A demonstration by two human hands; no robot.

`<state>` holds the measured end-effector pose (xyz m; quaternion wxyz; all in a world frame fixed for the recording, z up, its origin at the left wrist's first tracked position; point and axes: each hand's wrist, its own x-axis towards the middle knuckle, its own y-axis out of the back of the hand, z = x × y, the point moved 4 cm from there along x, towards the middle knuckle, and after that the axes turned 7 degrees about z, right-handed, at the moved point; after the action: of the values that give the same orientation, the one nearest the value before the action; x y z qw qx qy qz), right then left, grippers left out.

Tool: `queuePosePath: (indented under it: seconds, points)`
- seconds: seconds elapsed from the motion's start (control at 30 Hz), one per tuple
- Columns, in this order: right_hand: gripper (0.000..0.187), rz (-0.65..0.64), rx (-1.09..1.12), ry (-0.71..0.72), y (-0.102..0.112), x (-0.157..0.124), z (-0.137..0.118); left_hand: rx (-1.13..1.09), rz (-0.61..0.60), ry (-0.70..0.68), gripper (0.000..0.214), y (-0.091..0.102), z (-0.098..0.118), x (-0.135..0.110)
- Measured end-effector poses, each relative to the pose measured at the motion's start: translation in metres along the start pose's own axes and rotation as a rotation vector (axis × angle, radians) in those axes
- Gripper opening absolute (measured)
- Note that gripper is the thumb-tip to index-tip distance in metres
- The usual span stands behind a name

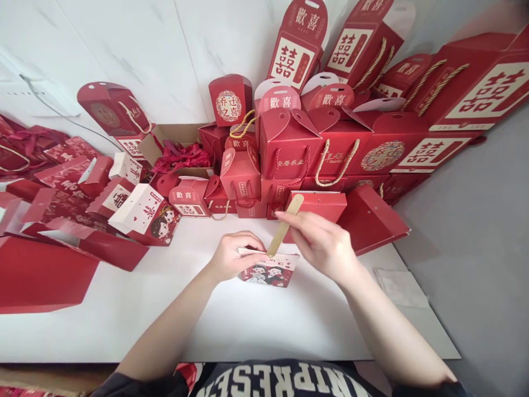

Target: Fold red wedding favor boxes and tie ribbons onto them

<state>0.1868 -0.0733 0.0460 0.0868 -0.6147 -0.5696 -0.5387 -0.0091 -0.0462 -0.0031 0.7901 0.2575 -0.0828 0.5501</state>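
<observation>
A small red-and-white paper gift box [270, 274] printed with a cartoon couple stands on the table in front of me. My left hand [233, 256] grips its upper left side, thumb across the front near the top edge. A flat gold strip [284, 227] with rounded ends slants up from the box's top edge. The fingers of my right hand [322, 245] pinch this strip near its upper end. Its lower end meets the box top beside my left thumb; whether it is fastened there I cannot tell.
Red gift boxes [289, 146] with rope handles are stacked along the wall. Open red and white boxes [136, 212] crowd the table's left side. A carton [173, 132] holds red ribbon [185, 155]. A large red box [372, 220] leans behind my right hand.
</observation>
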Motion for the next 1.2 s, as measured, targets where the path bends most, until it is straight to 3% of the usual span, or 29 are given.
queuePosePath:
  seconds: [0.1, 0.17, 0.37, 0.47, 0.63, 0.77, 0.93, 1.2]
  points:
    - [0.026, 0.099, -0.255, -0.073, 0.007, 0.009, 0.009, -0.017, -0.01, 0.006, 0.014, 0.001, -0.002, 0.001]
    - [0.022, 0.073, -0.245, -0.188, 0.006, 0.012, 0.012, -0.037, -0.011, 0.02, 0.015, 0.001, -0.005, 0.001]
    - [0.015, -0.333, 0.415, -0.652, -0.027, -0.003, 0.008, -0.128, -0.007, 0.079, 0.013, 0.001, -0.015, -0.001]
    - [0.008, -0.388, 0.569, -0.798, -0.035, -0.009, 0.01, -0.191, 0.003, 0.128, 0.015, 0.0, -0.019, -0.002]
    - [0.011, -0.41, 0.662, -0.773, -0.035, -0.009, 0.011, -0.208, 0.041, 0.124, 0.019, 0.001, -0.019, -0.002]
    - [0.009, -0.374, 0.623, -0.756, -0.034, -0.011, 0.012, -0.127, 0.043, 0.012, 0.016, 0.0, -0.011, -0.002]
    - [0.013, -0.359, 0.733, -0.819, -0.036, -0.018, 0.015, -0.025, 0.063, -0.177, 0.014, -0.003, 0.009, -0.001]
    - [0.018, -0.486, 0.714, -0.761, -0.031, -0.024, 0.015, 0.029, 0.078, -0.244, 0.013, -0.004, 0.019, 0.0]
